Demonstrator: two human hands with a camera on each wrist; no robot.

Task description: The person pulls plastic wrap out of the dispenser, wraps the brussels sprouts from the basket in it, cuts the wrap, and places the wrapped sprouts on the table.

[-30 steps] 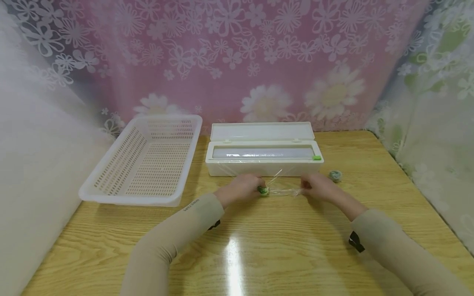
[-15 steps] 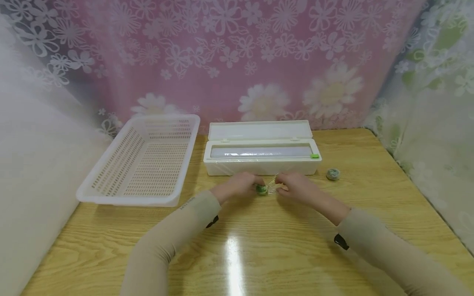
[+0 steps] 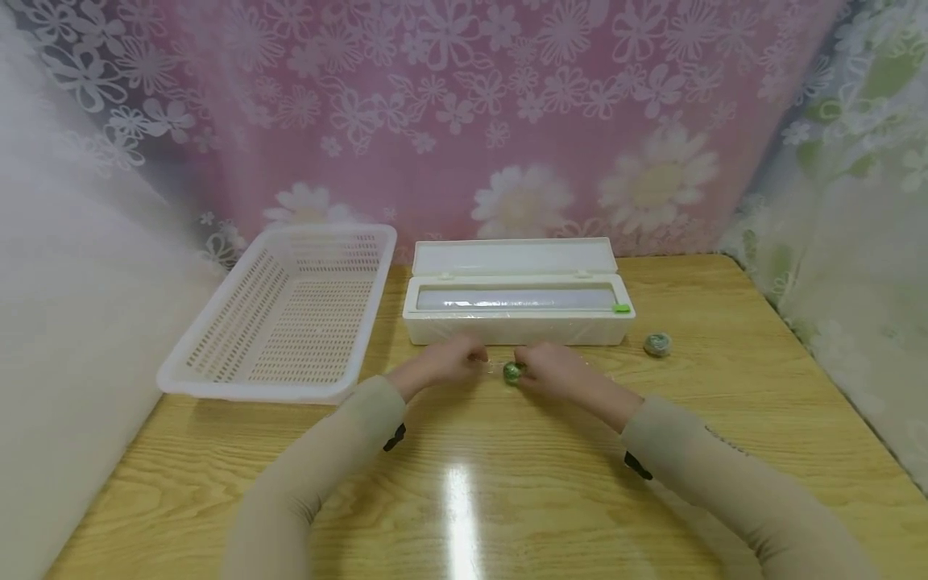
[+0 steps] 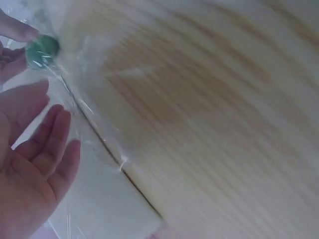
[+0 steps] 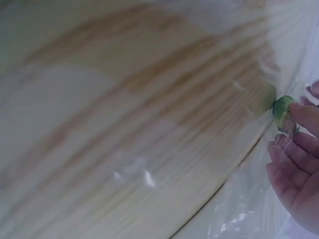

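A small green round vegetable (image 3: 511, 373), leafy like a Brussels sprout, lies in front of the open white plastic wrap box (image 3: 518, 329). My right hand (image 3: 558, 369) pinches it between thumb and fingers, also visible in the right wrist view, where the vegetable (image 5: 284, 112) sits at the fingertips. Clear plastic wrap (image 3: 495, 366) stretches from it toward my left hand (image 3: 445, 362), whose thumb and index seem to pinch the wrap. In the left wrist view, the left hand's other fingers (image 4: 64, 169) curl loosely, and the film's edge is hard to make out.
A white slotted basket (image 3: 348, 354) stands at the left of the wooden table (image 3: 551, 499). The box's lid (image 3: 515, 256) is raised at the back. A wrapped greyish-green ball (image 3: 657, 345) lies right of the box. A flowered curtain hangs behind.
My right hand has moved left, from the loose wrap onto the green vegetable. The left hand has let go of the vegetable and shifted left, with wrap now between them.
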